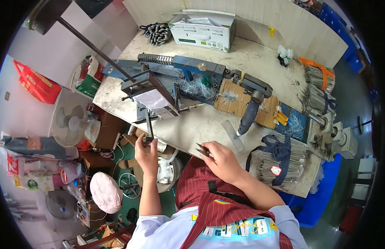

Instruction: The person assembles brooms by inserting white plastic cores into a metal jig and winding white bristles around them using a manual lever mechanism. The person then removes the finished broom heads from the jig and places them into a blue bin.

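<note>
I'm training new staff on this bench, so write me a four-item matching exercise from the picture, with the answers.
Things
1. Dark pointed tool
2. Bundle of grey strands nearest the person
3. White printed box
4. Red bag

Places and states
A. At the back of the bench
B. Against the pale wall at left
C. In the right hand
D. Bound with dark blue cloth

Pairs: 1-C, 2-D, 3-A, 4-B

Pale wall [39,50] on L, red bag [36,83] against it; white fan [70,126] nearby, 2nd fan [61,204] lower down. Round pink seat [106,193] also L. Green floor [346,95] on both sides. Light tabletop [188,128] in ctr, tall beige board [267,31] along far edge. Blue bins [353,60] upper R, blue tub [323,205] by tabletop's near R corner.
</note>
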`<state>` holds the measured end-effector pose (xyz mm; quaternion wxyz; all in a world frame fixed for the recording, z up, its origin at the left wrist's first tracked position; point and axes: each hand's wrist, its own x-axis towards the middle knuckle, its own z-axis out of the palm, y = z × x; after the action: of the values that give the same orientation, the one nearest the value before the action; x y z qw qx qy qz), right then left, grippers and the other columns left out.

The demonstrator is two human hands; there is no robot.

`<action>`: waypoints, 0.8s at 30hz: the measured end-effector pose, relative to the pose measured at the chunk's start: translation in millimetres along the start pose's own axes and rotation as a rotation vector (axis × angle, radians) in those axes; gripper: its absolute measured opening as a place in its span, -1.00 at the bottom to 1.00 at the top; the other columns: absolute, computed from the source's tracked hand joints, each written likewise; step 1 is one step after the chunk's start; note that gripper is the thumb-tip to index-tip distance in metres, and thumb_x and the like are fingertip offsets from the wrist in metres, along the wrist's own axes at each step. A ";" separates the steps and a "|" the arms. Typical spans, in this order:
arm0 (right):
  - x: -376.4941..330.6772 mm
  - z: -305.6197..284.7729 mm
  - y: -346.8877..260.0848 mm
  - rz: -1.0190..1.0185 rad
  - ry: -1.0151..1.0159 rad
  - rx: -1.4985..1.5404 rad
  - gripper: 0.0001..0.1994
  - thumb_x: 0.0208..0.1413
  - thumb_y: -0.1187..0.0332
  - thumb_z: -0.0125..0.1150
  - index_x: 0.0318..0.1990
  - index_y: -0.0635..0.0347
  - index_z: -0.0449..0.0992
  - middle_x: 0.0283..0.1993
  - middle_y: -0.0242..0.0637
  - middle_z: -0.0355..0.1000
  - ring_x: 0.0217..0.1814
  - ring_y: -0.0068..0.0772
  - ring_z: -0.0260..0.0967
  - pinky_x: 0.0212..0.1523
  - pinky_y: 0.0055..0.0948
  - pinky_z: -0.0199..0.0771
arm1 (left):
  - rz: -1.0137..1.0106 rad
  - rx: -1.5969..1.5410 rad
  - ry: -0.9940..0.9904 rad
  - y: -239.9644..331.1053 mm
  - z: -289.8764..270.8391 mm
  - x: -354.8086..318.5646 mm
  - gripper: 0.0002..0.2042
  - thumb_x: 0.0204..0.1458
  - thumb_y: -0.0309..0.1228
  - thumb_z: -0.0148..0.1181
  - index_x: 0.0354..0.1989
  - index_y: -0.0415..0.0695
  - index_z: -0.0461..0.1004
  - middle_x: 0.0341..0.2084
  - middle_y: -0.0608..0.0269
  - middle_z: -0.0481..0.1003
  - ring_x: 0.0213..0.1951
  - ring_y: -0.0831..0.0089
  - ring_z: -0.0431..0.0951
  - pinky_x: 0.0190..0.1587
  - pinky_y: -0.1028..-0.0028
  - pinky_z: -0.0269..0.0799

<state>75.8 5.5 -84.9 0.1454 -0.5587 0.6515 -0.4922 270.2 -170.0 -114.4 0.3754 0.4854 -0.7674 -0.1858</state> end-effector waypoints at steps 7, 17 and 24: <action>-3.8 -5.6 0.8 -0.018 -0.016 -0.053 -0.71 -0.07 0.54 0.26 -0.15 0.25 0.40 -0.30 -0.15 0.42 -0.28 -0.10 0.45 -0.27 -0.25 0.45 | -0.097 -0.282 0.179 -4.8 7.4 4.1 -0.84 0.18 -0.49 0.13 -0.14 -0.31 0.45 -0.40 0.18 0.57 -0.42 0.51 0.55 -0.36 0.48 0.46; -5.0 -0.8 0.3 -0.019 -0.111 -0.044 -0.69 -0.09 0.50 0.28 -0.14 0.25 0.39 -0.24 -0.15 0.44 -0.18 -0.08 0.45 -0.17 -0.23 0.49 | -0.094 -0.173 0.149 -27.5 -10.8 13.0 -0.82 0.22 -0.40 0.10 -0.20 -0.31 0.41 -0.49 0.12 0.60 -0.43 0.43 0.62 -0.35 0.46 0.46; -11.2 -9.3 0.8 0.013 -0.122 -0.055 -0.68 -0.04 0.48 0.28 -0.11 0.24 0.37 -0.21 -0.15 0.45 -0.21 -0.07 0.47 -0.22 -0.23 0.50 | -0.082 -0.119 -0.075 36.9 9.1 -5.9 -0.84 0.21 -0.45 0.11 -0.27 -0.32 0.34 -0.41 0.06 0.61 -0.42 0.44 0.64 -0.36 0.49 0.48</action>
<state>72.1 19.6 -85.1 0.1725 -0.5870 0.6585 -0.4382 242.5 -148.4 -98.6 0.3668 0.4860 -0.7479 -0.2643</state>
